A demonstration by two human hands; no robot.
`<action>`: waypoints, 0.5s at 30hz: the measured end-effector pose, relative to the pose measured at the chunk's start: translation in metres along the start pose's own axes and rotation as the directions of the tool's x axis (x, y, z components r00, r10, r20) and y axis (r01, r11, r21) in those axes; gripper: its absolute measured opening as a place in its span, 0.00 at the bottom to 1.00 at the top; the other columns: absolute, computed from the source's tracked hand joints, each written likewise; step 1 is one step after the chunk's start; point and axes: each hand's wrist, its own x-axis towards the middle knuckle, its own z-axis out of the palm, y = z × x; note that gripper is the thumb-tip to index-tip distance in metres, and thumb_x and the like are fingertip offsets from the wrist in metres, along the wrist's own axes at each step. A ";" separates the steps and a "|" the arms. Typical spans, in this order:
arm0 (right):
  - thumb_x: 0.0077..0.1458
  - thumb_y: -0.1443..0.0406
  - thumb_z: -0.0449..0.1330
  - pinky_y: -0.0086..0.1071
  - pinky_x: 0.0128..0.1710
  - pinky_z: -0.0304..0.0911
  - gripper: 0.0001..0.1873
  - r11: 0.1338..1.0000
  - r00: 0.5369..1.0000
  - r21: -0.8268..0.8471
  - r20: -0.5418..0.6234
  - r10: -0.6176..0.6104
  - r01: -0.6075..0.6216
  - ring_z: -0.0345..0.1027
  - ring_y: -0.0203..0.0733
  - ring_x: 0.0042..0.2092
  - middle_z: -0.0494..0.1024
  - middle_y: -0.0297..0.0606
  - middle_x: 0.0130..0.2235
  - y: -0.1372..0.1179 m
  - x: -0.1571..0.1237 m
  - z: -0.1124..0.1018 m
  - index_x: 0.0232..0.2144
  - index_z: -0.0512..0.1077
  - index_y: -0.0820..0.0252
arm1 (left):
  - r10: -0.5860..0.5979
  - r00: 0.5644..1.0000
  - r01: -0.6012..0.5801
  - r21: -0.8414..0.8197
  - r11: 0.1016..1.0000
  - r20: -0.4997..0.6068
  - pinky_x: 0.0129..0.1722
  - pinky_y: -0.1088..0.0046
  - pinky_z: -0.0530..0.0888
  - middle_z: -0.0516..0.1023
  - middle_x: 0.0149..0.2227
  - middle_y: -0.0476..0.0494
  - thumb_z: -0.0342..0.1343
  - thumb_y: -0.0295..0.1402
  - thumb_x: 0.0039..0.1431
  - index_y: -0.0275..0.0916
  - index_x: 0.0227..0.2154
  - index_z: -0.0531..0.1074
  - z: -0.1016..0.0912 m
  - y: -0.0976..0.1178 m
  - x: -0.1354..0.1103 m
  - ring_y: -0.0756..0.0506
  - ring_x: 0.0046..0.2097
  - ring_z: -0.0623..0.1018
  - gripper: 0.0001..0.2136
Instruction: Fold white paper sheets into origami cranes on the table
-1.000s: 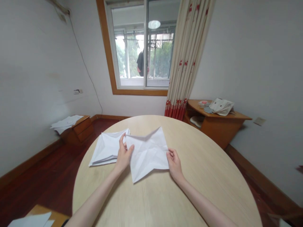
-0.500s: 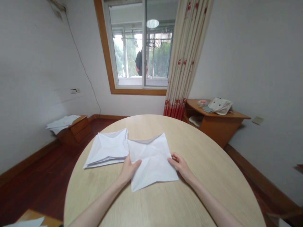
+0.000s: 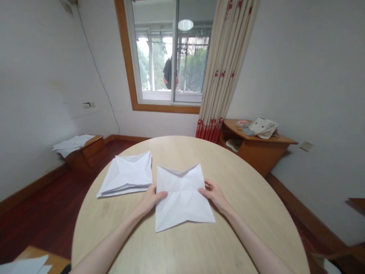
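Note:
A creased white paper sheet (image 3: 182, 198) lies on the round wooden table (image 3: 199, 247) in front of me. My left hand (image 3: 150, 199) pinches its left edge, thumb on top of the paper. My right hand (image 3: 214, 194) grips its right edge with curled fingers. The far edge of the sheet dips in a shallow V along its creases. A stack of similar creased white sheets (image 3: 127, 175) rests on the table just left of it, apart from both hands.
A low wooden cabinet (image 3: 85, 150) with papers on top stands at the left wall. A wooden side table (image 3: 256, 146) with a bag sits by the curtain (image 3: 225, 68) at right. More paper lies at the bottom left corner (image 3: 25, 264).
The sheet was held raised and bowed; now it lies lower and flatter on the table. My left hand slid down from its upper left corner to its left edge.

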 end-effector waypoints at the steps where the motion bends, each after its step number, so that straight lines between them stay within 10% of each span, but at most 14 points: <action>1: 0.39 0.57 0.69 0.43 0.40 0.69 0.21 1.000 1.000 -0.006 -0.008 -0.012 0.012 0.75 0.51 0.40 0.81 0.46 0.41 0.001 0.001 -0.001 0.36 0.75 0.60 | 0.007 1.000 -0.007 -0.002 1.000 0.007 0.36 0.62 0.76 0.82 0.34 0.39 0.64 0.36 0.42 0.33 0.34 0.75 -0.001 0.000 0.000 0.37 0.37 0.80 0.16; 15: 0.33 0.64 0.69 0.40 0.42 0.67 0.41 0.978 0.977 -0.113 -0.102 -0.190 0.178 0.71 0.45 0.39 0.77 0.40 0.42 0.013 0.010 -0.009 0.54 0.67 0.57 | 0.326 0.944 -0.314 0.165 0.935 -0.054 0.58 0.60 0.65 0.66 0.59 0.35 0.54 0.26 0.48 0.41 0.59 0.55 -0.010 -0.004 0.009 0.41 0.59 0.68 0.33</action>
